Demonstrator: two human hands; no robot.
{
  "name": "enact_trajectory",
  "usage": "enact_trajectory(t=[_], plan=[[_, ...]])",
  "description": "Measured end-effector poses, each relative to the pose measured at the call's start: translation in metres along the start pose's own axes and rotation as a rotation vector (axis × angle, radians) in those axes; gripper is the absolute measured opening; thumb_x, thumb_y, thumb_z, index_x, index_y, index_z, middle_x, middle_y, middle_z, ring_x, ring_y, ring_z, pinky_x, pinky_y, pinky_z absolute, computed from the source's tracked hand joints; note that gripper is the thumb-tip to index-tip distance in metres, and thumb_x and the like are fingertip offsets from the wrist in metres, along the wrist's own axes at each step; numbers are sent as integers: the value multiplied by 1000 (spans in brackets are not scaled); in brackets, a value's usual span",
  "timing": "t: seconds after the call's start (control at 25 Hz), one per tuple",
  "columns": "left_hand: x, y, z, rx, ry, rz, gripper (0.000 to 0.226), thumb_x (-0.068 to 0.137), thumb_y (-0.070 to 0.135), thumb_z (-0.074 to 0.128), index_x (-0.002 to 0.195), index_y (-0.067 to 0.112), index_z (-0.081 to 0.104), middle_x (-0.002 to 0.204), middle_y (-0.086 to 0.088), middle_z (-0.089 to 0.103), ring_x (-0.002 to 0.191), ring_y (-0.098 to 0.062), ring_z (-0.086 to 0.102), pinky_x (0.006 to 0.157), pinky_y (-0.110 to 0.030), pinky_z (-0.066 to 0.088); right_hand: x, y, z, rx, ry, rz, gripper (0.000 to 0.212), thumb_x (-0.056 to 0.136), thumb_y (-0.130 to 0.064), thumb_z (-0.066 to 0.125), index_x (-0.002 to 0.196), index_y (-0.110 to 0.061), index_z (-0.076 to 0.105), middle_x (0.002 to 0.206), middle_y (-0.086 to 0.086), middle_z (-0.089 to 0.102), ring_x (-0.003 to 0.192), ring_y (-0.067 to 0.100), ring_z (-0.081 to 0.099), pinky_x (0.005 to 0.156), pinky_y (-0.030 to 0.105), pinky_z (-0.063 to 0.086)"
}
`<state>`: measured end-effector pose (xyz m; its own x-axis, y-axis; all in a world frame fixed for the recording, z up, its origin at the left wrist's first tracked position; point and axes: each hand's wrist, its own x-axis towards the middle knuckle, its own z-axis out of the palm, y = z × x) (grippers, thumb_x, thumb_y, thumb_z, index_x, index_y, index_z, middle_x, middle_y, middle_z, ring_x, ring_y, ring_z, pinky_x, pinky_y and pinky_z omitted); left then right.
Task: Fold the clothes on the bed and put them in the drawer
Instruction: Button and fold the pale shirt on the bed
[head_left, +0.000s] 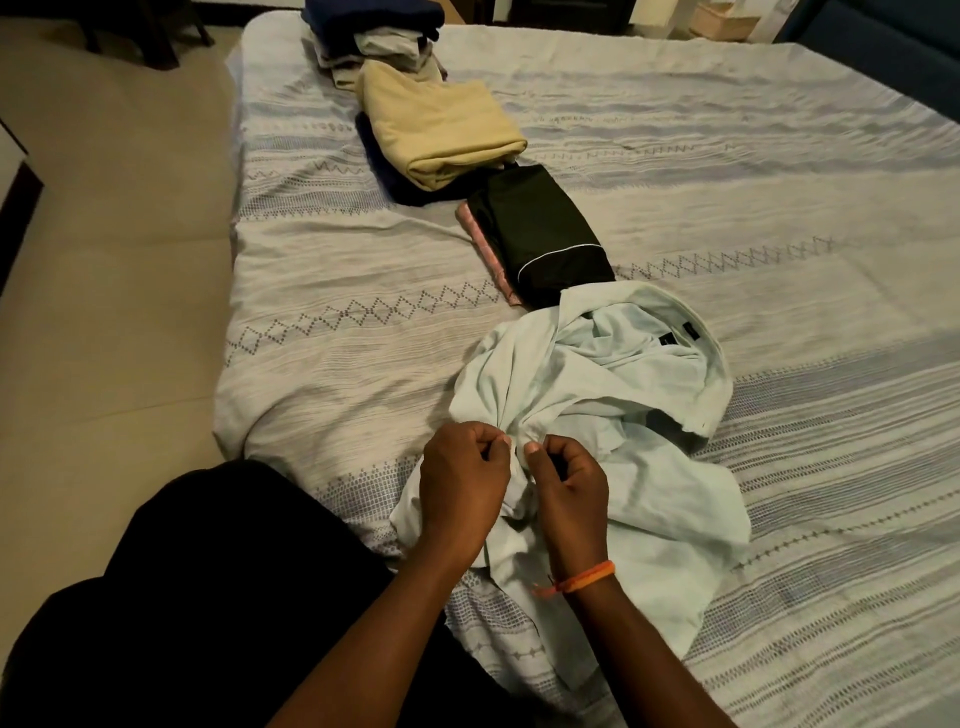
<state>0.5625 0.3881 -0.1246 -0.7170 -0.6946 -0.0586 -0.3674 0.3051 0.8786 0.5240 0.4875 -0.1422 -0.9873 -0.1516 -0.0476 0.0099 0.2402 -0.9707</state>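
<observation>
pale blue shirt (597, 405) crumpled on bed (779, 182).

A wide bed (675, 171) covered in a pale grey-and-white striped woven spread bears a crumpled light blue collared shirt (597, 395) near its front edge. Beyond that lie a folded black garment (545, 234) on pink cloth (483, 244), a folded beige towel (436, 124) on dark navy fabric (384, 171), and a far stack of folded clothes (374, 36).

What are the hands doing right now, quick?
Left hand: fingers curled, pinching the pale blue shirt.
Right hand: fingers curled, pinching the same shirt right beside it.
</observation>
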Motion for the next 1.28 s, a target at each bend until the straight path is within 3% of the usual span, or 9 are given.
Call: enact_trajectory(t=[0.12, 0.28, 0.4, 0.48, 0.64, 0.76, 0.84, 0.96, 1.28], plan=[[8, 4, 1, -37, -56, -80, 20, 80, 20, 70, 60, 19, 68, 53, 7, 64, 52, -4, 62, 50, -25, 50, 0, 6, 7, -39, 25, -16, 19, 95, -22, 60, 80, -12, 57, 75, 5, 57, 70, 13, 54, 68, 33, 46], [6, -4, 7, -64, -115, 3, 33, 85, 19, 65, 53, 12, 57, 47, 2, 54, 45, -9, 51, 45, -28, 37, -2, 4, 12, -149, 80, -119, 17, 96, -16, 58, 80, -10, 55, 79, 5, 56, 74, 13, 52, 68, 19, 40], [3, -15, 9, -137, -119, 70, 17, 91, 24, 64, 77, 15, 64, 76, 4, 60, 70, -9, 58, 62, -23, 45, -2, -3, 13, -151, 137, -154, 14, 93, -13, 63, 80, -10, 59, 78, 4, 59, 70, 5, 53, 64, 9, 39], [3, -20, 7, -188, -143, 110, 12, 93, 22, 62, 84, 14, 64, 82, 3, 59, 78, -11, 58, 68, -22, 45, -3, -7, 11, -98, 117, -144, 13, 92, -11, 65, 80, -7, 62, 76, 5, 61, 67, 4, 57, 60, 8, 40], [3, -17, 4, -264, -173, 114, 9, 93, 19, 62, 85, 21, 66, 85, 9, 60, 83, -8, 58, 73, -19, 44, -2, -5, 2, -2, 46, -144, 7, 90, -16, 69, 84, -12, 68, 79, 4, 66, 68, 13, 63, 62, 23, 49], [2, -17, 4, -270, -179, 125, 24, 93, 16, 61, 77, 34, 63, 84, 20, 62, 85, -5, 58, 75, -17, 44, -4, -3, -5, 29, -1, -127, 7, 88, -26, 71, 84, -20, 71, 78, 4, 69, 67, 30, 66, 62, 40, 54], [4, -19, 5, -277, -176, 115, 16, 92, 17, 63, 80, 27, 65, 82, 15, 62, 85, -7, 59, 75, -19, 44, -6, -4, -7, 71, -24, -118, 6, 90, -19, 68, 86, -16, 72, 79, 6, 70, 69, 29, 68, 64, 40, 55], [5, -21, 7, -289, -160, 93, 9, 91, 18, 64, 83, 19, 67, 83, 8, 62, 83, -10, 60, 75, -23, 47, -7, -4, -10, 90, -44, -144, 13, 89, 0, 62, 89, -5, 74, 86, 7, 72, 81, 19, 70, 73, 26, 54], [3, -24, 6, -355, -127, 68, 5, 88, 14, 69, 87, 16, 73, 85, 3, 70, 81, -7, 67, 72, -22, 53, -4, 2, -11, 98, -55, -106, 12, 81, -3, 76, 86, -13, 78, 84, 4, 75, 83, 21, 72, 77, 38, 57]])
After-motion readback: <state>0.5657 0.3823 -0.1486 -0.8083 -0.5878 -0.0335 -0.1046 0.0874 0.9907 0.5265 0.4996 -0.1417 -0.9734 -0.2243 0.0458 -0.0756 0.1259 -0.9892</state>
